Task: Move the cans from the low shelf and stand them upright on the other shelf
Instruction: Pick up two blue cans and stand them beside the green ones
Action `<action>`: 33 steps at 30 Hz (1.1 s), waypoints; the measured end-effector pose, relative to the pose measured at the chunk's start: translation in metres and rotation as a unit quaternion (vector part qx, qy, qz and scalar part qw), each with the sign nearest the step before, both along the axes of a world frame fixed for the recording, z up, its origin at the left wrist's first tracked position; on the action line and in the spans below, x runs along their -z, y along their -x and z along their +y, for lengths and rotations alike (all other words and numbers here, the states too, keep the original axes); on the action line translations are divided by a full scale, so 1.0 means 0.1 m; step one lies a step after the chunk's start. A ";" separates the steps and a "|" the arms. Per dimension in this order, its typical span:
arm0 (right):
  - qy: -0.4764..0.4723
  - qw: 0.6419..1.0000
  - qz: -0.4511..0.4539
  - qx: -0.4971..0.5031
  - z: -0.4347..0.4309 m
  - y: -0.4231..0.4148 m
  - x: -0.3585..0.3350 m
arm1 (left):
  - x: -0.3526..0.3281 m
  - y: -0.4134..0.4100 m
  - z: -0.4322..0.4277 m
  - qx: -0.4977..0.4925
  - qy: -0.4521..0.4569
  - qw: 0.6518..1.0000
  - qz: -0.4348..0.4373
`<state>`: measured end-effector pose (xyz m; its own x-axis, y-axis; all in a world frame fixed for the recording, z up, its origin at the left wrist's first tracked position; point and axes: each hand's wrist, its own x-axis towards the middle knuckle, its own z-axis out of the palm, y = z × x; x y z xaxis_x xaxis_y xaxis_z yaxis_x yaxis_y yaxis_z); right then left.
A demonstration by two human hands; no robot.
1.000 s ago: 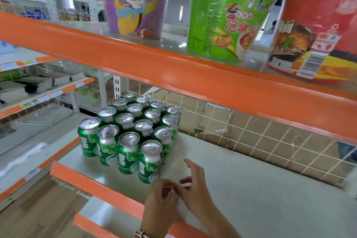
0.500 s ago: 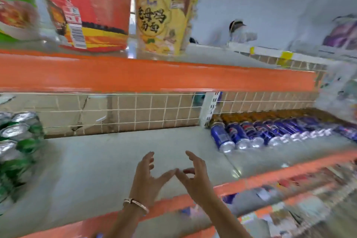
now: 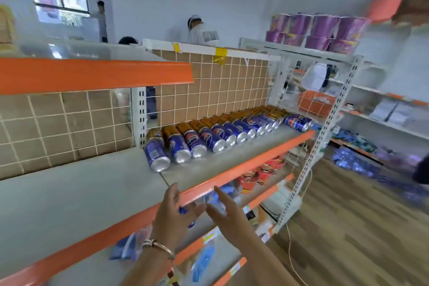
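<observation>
Blue cans (image 3: pixel 216 134) lie on their sides in a row along the grey shelf (image 3: pixel 232 160) at centre frame, bases toward the orange front edge, orange cans (image 3: pixel 209 121) behind them against the tiled back panel. At lower centre, the left hand (image 3: pixel 173 213) and right hand (image 3: pixel 226 213) hover before the shelf edge, fingers spread, holding nothing. A bracelet (image 3: pixel 160 245) circles the left wrist.

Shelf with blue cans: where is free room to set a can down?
Free: the grey shelf left of the nearest blue can, up to the tiled back; also the front strip between the cans and the orange lip. Crowded: the can row along the back.
</observation>
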<state>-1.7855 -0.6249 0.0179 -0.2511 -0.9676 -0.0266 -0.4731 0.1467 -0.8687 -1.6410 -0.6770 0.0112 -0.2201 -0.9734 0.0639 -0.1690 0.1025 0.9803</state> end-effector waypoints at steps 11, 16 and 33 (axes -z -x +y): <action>-0.012 0.995 -0.064 0.076 -0.06 0.86 0.14 | 0.02 0.96 -0.18 0.061 -0.019 0.998 -0.002; -0.004 0.996 -0.044 0.083 -0.61 1.12 0.14 | 0.05 1.24 -0.71 0.054 -0.033 0.998 0.000; -0.040 0.997 0.028 0.056 -2.37 1.89 0.09 | -0.15 1.99 -2.28 -0.007 0.019 0.984 -0.177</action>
